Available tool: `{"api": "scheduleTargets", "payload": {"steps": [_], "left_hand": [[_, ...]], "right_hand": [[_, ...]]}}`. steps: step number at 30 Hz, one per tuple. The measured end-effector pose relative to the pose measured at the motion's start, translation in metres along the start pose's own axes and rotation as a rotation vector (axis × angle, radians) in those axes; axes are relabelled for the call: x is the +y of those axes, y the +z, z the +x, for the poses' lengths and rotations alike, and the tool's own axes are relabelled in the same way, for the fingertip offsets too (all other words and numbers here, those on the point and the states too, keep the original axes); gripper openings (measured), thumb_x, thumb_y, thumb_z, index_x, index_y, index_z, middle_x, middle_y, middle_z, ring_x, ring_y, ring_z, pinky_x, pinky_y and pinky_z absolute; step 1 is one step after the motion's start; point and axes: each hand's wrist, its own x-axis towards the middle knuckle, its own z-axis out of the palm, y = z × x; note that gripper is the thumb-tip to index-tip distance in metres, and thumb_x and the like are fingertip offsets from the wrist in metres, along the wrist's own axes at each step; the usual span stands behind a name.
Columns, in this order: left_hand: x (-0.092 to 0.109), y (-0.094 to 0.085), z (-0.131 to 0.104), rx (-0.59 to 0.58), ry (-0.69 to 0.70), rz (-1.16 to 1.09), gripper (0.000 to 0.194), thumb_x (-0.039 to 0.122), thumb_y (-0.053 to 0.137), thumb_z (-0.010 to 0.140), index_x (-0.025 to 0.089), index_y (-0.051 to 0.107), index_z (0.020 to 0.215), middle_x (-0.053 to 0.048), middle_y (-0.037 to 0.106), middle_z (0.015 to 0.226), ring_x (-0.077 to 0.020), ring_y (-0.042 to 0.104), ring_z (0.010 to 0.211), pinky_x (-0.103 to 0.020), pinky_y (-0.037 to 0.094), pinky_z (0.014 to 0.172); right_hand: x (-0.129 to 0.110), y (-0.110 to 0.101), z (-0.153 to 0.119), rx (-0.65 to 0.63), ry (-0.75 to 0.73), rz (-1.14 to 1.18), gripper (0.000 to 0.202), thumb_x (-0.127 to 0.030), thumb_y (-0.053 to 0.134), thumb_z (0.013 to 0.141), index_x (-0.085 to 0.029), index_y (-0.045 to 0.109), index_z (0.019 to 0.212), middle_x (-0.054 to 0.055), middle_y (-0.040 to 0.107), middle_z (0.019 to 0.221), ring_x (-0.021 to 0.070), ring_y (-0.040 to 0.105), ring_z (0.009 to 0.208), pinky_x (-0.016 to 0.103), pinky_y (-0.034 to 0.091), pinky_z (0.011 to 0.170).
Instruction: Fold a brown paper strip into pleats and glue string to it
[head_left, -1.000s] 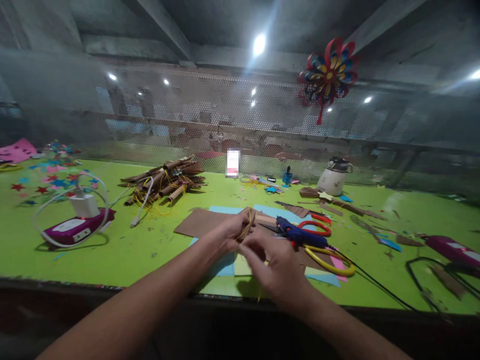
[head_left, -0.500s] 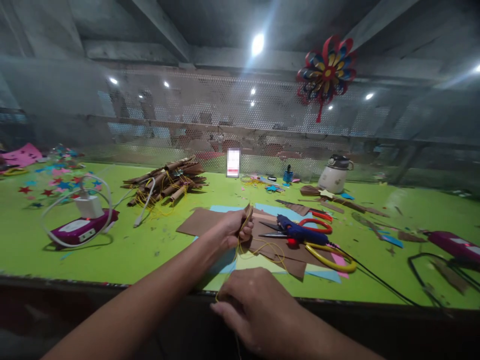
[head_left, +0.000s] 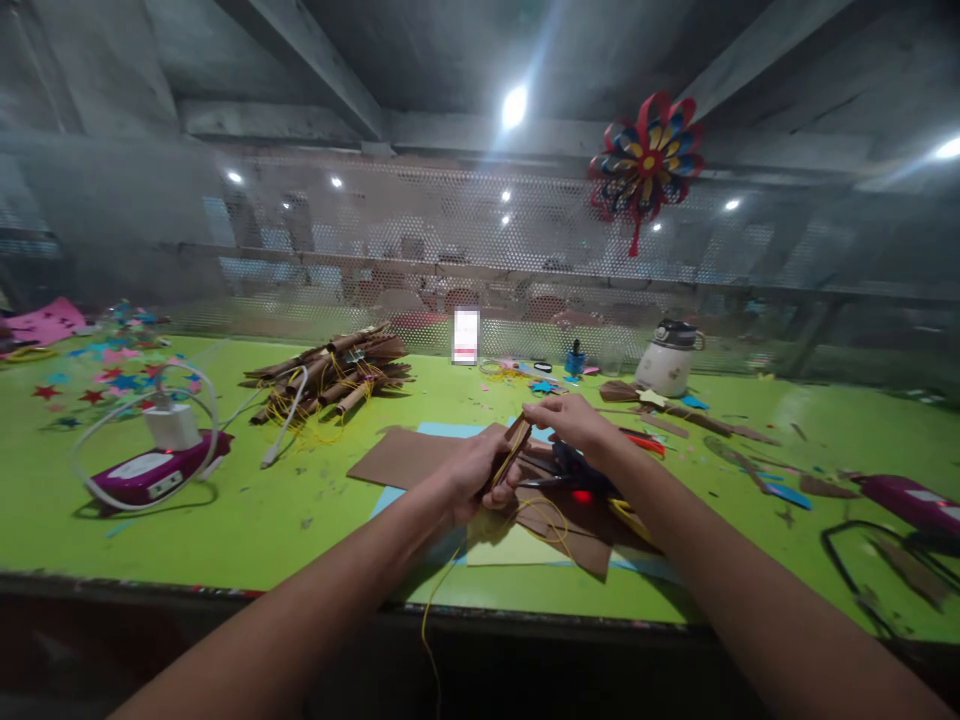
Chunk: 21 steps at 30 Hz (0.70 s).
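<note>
My left hand (head_left: 489, 470) is wrapped round a narrow folded strip of brown paper (head_left: 513, 449), tilted up to the right. My right hand (head_left: 568, 420) pinches the strip's upper end between thumb and fingers. Yellow string (head_left: 424, 625) hangs from beneath my left hand over the table's front edge, and more of it loops on the paper to the right. Under both hands lie brown paper sheets (head_left: 397, 458) over light blue and pale yellow ones. Scissors and a dark blue tool (head_left: 571, 466) with a red light are partly hidden behind my right hand and forearm.
A pile of rolled brown paper tied with yellow string (head_left: 337, 375) lies at the back left. Nearer stands a purple power strip (head_left: 161, 475) with a white charger and cable. A white kettle-shaped bottle (head_left: 666, 360) is at the back right; another purple power strip (head_left: 911, 500) sits far right.
My right hand has moved up and forward from the table's front edge to the strip's upper end. It has left the yellow string, which now dangles over the edge.
</note>
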Motion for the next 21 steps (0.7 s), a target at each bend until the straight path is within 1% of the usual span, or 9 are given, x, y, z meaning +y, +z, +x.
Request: {"api": "scheduleTargets", "payload": {"steps": [3, 4, 6, 9, 11, 14, 17, 19, 21], "left_hand": [[-0.001, 0.004, -0.002, 0.007, 0.011, 0.078, 0.022, 0.025, 0.036, 0.083, 0.014, 0.051, 0.072, 0.002, 0.046, 0.046, -0.0047, 0.028, 0.029, -0.017, 0.015, 0.033], [-0.001, 0.005, -0.003, 0.015, 0.017, 0.088, 0.022, 0.024, 0.036, 0.083, 0.014, 0.051, 0.071, 0.002, 0.046, 0.046, -0.0047, 0.028, 0.029, -0.017, 0.015, 0.033], [-0.001, 0.008, -0.005, 0.032, 0.026, 0.094, 0.023, 0.023, 0.035, 0.083, 0.015, 0.050, 0.068, 0.002, 0.045, 0.045, -0.0044, 0.027, 0.029, -0.018, 0.014, 0.033], [0.000, 0.008, -0.005, 0.049, 0.028, 0.082, 0.025, 0.024, 0.035, 0.083, 0.015, 0.049, 0.066, 0.002, 0.043, 0.044, -0.0042, 0.026, 0.029, -0.018, 0.012, 0.033], [0.000, 0.006, -0.004, 0.051, 0.042, 0.078, 0.022, 0.024, 0.035, 0.084, 0.014, 0.052, 0.073, 0.002, 0.044, 0.046, -0.0044, 0.027, 0.029, -0.018, 0.013, 0.033], [-0.001, 0.005, -0.003, 0.077, 0.080, 0.091, 0.020, 0.026, 0.036, 0.085, 0.015, 0.053, 0.086, 0.002, 0.048, 0.050, -0.0047, 0.030, 0.030, -0.017, 0.013, 0.034], [-0.003, 0.004, -0.002, 0.094, 0.102, 0.090, 0.022, 0.032, 0.039, 0.087, 0.015, 0.052, 0.084, 0.002, 0.048, 0.051, -0.0040, 0.030, 0.031, -0.016, 0.015, 0.034], [-0.004, 0.004, -0.001, 0.072, 0.100, 0.071, 0.024, 0.036, 0.040, 0.088, 0.016, 0.050, 0.082, 0.003, 0.046, 0.051, -0.0034, 0.029, 0.031, -0.016, 0.016, 0.034], [-0.005, 0.004, -0.001, 0.052, 0.098, 0.057, 0.024, 0.038, 0.044, 0.088, 0.016, 0.050, 0.084, 0.005, 0.044, 0.050, -0.0031, 0.029, 0.030, -0.015, 0.017, 0.034]], "right_hand": [[0.002, 0.010, -0.002, 0.001, 0.144, 0.327, 0.017, -0.031, 0.065, 0.062, -0.015, 0.059, 0.059, 0.001, 0.057, 0.061, 0.0135, 0.054, 0.063, 0.025, 0.043, 0.057], [0.002, 0.013, -0.002, 0.018, 0.170, 0.408, 0.014, -0.027, 0.065, 0.060, -0.015, 0.057, 0.058, 0.000, 0.056, 0.058, 0.0129, 0.054, 0.061, 0.025, 0.045, 0.058], [0.001, 0.018, -0.002, 0.066, 0.161, 0.482, 0.011, -0.022, 0.064, 0.058, -0.016, 0.054, 0.056, -0.002, 0.054, 0.054, 0.0119, 0.053, 0.057, 0.026, 0.047, 0.058], [-0.001, 0.020, 0.002, 0.134, 0.089, 0.435, 0.013, -0.022, 0.061, 0.061, -0.016, 0.052, 0.054, -0.004, 0.052, 0.050, 0.0101, 0.051, 0.050, 0.025, 0.046, 0.054], [-0.002, 0.020, 0.005, 0.144, 0.062, 0.387, 0.014, -0.021, 0.061, 0.063, -0.016, 0.053, 0.053, -0.004, 0.051, 0.047, 0.0088, 0.048, 0.045, 0.023, 0.043, 0.049], [-0.003, 0.018, 0.012, 0.121, 0.043, 0.326, 0.014, -0.018, 0.061, 0.064, -0.015, 0.054, 0.052, -0.005, 0.049, 0.042, 0.0072, 0.043, 0.040, 0.020, 0.038, 0.043], [-0.001, 0.018, 0.017, 0.116, 0.034, 0.260, 0.016, -0.015, 0.060, 0.065, -0.014, 0.054, 0.051, -0.004, 0.049, 0.041, 0.0070, 0.042, 0.038, 0.019, 0.035, 0.039], [0.001, 0.020, 0.018, 0.122, 0.031, 0.222, 0.017, -0.014, 0.059, 0.067, -0.014, 0.053, 0.051, -0.004, 0.048, 0.041, 0.0067, 0.042, 0.038, 0.019, 0.035, 0.039], [0.004, 0.022, 0.018, 0.122, 0.026, 0.186, 0.017, -0.013, 0.058, 0.068, -0.014, 0.054, 0.052, -0.004, 0.050, 0.043, 0.0067, 0.043, 0.039, 0.018, 0.036, 0.040]]}}
